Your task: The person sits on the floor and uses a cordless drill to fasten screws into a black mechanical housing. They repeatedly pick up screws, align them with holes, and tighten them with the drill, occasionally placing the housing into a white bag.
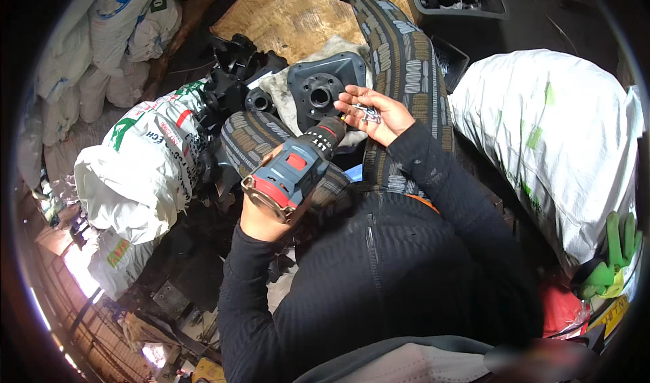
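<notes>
A blue, red and black cordless drill (284, 173) is gripped in my left hand (263, 220), its chuck pointing forward. The drill's tip reaches the near right edge of a dark square plate-like part (340, 70), which has a round, holed hub (318, 97) in its middle. Several small silvery screws (369, 114) lie in my right hand (387, 118), whose fingers curl beside the hub and close to the drill tip. The drill's body hides its handle and most of my left fingers. The part lies on a pale cloth (277, 88) between my legs.
Dark moulded parts (233, 68), one with a round hub (258, 101), are heaped to the left beside a white printed sack (145, 160). A large white sack (548, 139) with a green glove (613, 254) stands right. Farther off are a wooden board (277, 11) and a grey crate (467, 14).
</notes>
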Demonstrator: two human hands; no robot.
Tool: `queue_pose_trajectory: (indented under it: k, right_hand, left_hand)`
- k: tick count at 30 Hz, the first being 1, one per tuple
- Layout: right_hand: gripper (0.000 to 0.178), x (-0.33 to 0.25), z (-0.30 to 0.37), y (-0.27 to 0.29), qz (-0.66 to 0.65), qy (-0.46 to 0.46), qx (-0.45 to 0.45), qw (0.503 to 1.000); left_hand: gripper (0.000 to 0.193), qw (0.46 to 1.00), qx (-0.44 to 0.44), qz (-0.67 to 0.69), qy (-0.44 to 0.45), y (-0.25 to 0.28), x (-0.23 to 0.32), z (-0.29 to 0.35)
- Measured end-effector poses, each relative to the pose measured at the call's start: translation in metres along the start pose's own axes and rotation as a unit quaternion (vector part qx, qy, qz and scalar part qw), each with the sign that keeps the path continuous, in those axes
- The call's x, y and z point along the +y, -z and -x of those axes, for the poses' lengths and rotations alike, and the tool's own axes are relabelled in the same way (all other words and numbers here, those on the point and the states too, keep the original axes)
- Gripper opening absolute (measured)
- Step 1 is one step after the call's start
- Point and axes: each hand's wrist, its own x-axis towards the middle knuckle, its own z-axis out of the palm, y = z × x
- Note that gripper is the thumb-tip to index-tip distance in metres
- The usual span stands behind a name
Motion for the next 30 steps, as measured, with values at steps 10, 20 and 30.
queue_pose_trajectory:
  k: [10,20,30]
  right_hand:
    - [0.031,0.006,0.011,-0.019,0.07,-0.026,-0.03,0.997]
    - [0.03,0.012,0.01,-0.015,0.114,-0.032,0.001,0.993]
    - [0.024,0.008,-0.004,-0.008,0.164,-0.085,0.021,0.983]
  left_hand:
    - [0.041,0.994,-0.061,0.073,0.06,-0.005,-0.015,0.021]
    - [0.035,0.998,-0.026,-0.058,0.0,0.009,-0.021,0.028]
    - [0.03,0.999,-0.018,-0.046,-0.017,0.021,-0.023,0.017]
